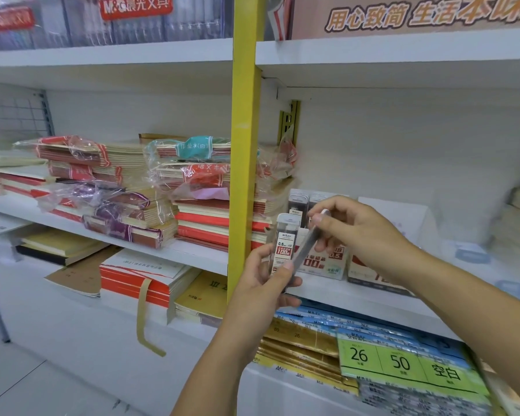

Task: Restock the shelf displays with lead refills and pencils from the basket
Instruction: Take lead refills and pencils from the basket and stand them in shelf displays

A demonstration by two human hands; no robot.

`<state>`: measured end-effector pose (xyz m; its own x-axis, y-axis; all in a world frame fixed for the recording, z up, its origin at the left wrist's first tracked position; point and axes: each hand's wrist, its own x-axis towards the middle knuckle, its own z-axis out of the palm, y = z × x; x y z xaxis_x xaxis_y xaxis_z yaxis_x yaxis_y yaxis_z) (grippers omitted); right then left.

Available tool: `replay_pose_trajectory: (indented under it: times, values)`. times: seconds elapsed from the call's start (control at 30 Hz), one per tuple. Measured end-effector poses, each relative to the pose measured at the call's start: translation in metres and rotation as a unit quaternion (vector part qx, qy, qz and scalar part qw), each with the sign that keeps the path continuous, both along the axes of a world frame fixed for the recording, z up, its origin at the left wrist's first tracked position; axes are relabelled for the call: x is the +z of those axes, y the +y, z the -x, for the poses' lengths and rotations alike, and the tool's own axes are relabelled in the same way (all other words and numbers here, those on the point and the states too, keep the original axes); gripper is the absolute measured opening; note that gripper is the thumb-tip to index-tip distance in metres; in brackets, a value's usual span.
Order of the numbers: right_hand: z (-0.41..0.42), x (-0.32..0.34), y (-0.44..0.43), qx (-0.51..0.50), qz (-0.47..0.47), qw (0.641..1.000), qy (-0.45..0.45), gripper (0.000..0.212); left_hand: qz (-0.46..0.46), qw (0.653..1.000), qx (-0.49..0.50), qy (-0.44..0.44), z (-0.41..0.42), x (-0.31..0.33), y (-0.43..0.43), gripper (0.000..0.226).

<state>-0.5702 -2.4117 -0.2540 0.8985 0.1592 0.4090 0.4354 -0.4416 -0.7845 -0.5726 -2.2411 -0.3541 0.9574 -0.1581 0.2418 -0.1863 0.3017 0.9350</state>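
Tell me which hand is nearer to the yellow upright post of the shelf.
Left. The left hand sits just right of the yellow post, gripping a lead refill case; the right hand is farther right, pinching a second case, blurred.

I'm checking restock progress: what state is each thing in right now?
left hand, gripping an upright lead refill case.
right hand, pinching a second refill case, tilted and blurred.
display box, open-topped on the shelf, refill cases standing inside.
notebook bundles, stacked, plastic-wrapped.
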Motion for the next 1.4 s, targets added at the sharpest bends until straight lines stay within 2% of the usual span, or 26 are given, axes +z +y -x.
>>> replay_pose_trajectory:
  times: [0.13, 0.3, 0.43, 0.5, 0.57, 0.63, 0.7, 0.8, 0.9, 1.07, 1.23, 1.33, 1.4]
  values:
    - [-0.001, -0.003, -0.004, 0.000, 0.053, 0.999, 0.015, 0.025, 0.014, 1.000, 0.017, -0.012, -0.002, -0.001, -0.001, 0.042]
    - [-0.004, -0.007, -0.006, 0.018, -0.040, 0.998, 0.040, 0.026, 0.019, 1.000, 0.018, -0.009, -0.004, -0.003, -0.004, 0.031]
    - [-0.005, -0.005, -0.007, 0.016, -0.075, 0.996, 0.050, 0.021, 0.019, 1.000, 0.020, -0.015, -0.006, -0.004, -0.004, 0.029]
    - [-0.005, 0.006, -0.010, -0.010, -0.063, 0.998, 0.028, 0.018, 0.020, 0.999, 0.027, -0.011, -0.008, -0.003, -0.005, 0.026]
    - [-0.010, 0.026, -0.020, -0.073, -0.047, 0.995, -0.050, 0.013, 0.028, 0.999, 0.043, -0.005, -0.011, -0.002, -0.005, 0.020]
    - [-0.017, 0.049, -0.028, -0.123, -0.015, 0.984, -0.127, 0.017, 0.032, 0.998, 0.061, -0.002, -0.014, -0.001, -0.004, 0.019]
    - [-0.026, 0.060, -0.028, -0.136, 0.066, 0.976, -0.159, 0.024, 0.027, 0.997, 0.073, -0.004, -0.015, -0.001, -0.003, 0.019]
    - [-0.041, 0.054, -0.020, -0.128, 0.198, 0.958, -0.163, 0.020, 0.024, 0.996, 0.081, -0.006, -0.017, -0.001, -0.002, 0.019]
    - [-0.056, 0.045, -0.016, -0.124, 0.288, 0.936, -0.160, 0.017, 0.021, 0.996, 0.083, -0.008, -0.018, -0.001, -0.002, 0.019]
    - [-0.075, 0.043, -0.020, -0.147, 0.282, 0.941, -0.119, 0.016, 0.011, 0.997, 0.081, -0.008, -0.016, -0.001, -0.002, 0.018]
    - [-0.085, 0.035, -0.021, -0.185, 0.398, 0.886, -0.151, 0.013, 0.003, 0.997, 0.072, -0.002, -0.014, 0.003, -0.003, 0.019]
    - [-0.081, 0.033, -0.020, -0.188, 0.414, 0.877, -0.154, 0.019, -0.011, 0.998, 0.065, -0.010, -0.013, 0.003, -0.004, 0.019]
    - [-0.070, 0.030, -0.018, -0.187, 0.388, 0.883, -0.186, 0.022, -0.018, 0.998, 0.058, -0.018, -0.011, 0.004, -0.005, 0.018]
